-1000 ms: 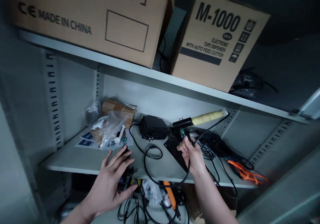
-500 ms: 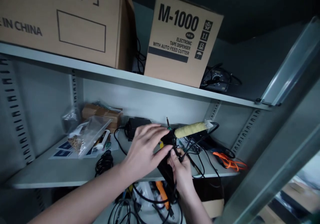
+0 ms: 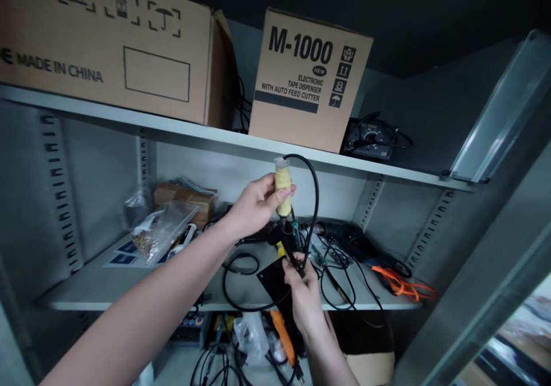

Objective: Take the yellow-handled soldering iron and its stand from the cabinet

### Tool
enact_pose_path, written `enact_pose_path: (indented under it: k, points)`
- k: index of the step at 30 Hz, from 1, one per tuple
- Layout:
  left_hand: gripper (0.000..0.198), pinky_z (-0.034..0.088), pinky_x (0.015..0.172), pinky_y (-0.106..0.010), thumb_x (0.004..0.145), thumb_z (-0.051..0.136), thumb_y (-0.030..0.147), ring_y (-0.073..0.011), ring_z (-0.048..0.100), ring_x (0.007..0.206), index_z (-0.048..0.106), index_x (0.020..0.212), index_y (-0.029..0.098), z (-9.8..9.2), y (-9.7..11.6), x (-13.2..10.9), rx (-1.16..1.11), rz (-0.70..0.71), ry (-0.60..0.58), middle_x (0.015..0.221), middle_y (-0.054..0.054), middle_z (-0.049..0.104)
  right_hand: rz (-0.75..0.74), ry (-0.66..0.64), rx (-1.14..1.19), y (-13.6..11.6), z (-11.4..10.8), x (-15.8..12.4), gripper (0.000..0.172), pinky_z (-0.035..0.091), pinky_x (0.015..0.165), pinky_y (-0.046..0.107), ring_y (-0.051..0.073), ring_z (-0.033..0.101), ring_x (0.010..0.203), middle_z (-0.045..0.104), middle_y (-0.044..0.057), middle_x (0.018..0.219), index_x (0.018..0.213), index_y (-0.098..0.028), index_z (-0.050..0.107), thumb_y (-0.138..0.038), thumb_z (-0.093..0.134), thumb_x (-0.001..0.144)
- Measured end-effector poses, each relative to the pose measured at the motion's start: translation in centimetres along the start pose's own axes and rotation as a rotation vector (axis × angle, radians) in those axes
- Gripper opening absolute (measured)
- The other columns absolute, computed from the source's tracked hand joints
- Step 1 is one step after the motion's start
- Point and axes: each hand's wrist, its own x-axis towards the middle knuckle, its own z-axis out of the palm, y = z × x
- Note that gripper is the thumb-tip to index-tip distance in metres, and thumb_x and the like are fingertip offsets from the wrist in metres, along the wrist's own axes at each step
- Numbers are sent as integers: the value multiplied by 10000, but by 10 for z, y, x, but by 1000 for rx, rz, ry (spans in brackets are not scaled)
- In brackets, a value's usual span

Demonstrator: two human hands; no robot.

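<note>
My left hand (image 3: 257, 205) is closed around the yellow-wrapped handle of a soldering iron (image 3: 283, 186), which stands upright with its dark tip end pointing down, in front of the middle shelf (image 3: 99, 285). A black cable (image 3: 316, 202) arcs out of the handle's top and drops on the right. My right hand (image 3: 305, 297) is just below, its fingertips pinching the cable near the iron's lower end. A flat black plate (image 3: 272, 276) lies on the shelf beside that hand.
The upper shelf carries a large cardboard box (image 3: 107, 47), an M-1000 box (image 3: 307, 81) and a black device with cables (image 3: 370, 139). The middle shelf holds plastic bags (image 3: 161, 231), a small carton (image 3: 185, 195), tangled wires and an orange item (image 3: 400, 285). A grey cabinet door (image 3: 495, 231) stands at the right.
My left hand left the shelf front and took the yellow handle. The iron went from lying sideways to standing upright and higher. My right hand stayed on the cable.
</note>
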Motion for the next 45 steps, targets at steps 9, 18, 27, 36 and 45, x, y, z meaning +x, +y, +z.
enact_pose_path:
  k: [9,18,27,36,45]
  points:
    - [379,524,847,-300,882,596,355,-215,626,1080,497,1120,78,-20,-4,8,-145,-51,44,1146,-184,631,39,-45,-33,-7,7,-3,476,368,743,267,131,451,769,529,7,819,908,-169,508,-576,687,736]
    - [527,552,747,-284,829,635,530,-205,642,975,489,1078,89,-15,-7,7,-98,60,133,1129,-176,628,74,-41,-68,-6,5,-4,522,371,720,267,134,456,781,538,21,860,922,-160,543,-592,710,681]
    - [486,545,758,-282,856,612,492,-186,644,932,492,1096,86,-14,-5,4,-59,100,210,1083,-160,641,71,-35,-52,-6,5,-5,558,372,714,268,136,469,771,561,25,863,947,-160,557,-612,718,663]
    - [510,544,755,-284,851,608,525,-200,652,937,492,1096,92,-16,-5,2,-23,93,238,1088,-158,639,79,-32,-37,-11,8,-8,528,375,753,289,145,480,798,567,17,848,924,-163,571,-578,733,640]
    - [485,530,785,-280,881,557,535,-198,644,973,515,1106,106,-12,-18,-4,107,92,218,1103,-154,637,61,-35,-41,-13,10,-5,546,382,737,291,150,480,791,571,31,851,914,-158,563,-605,717,641]
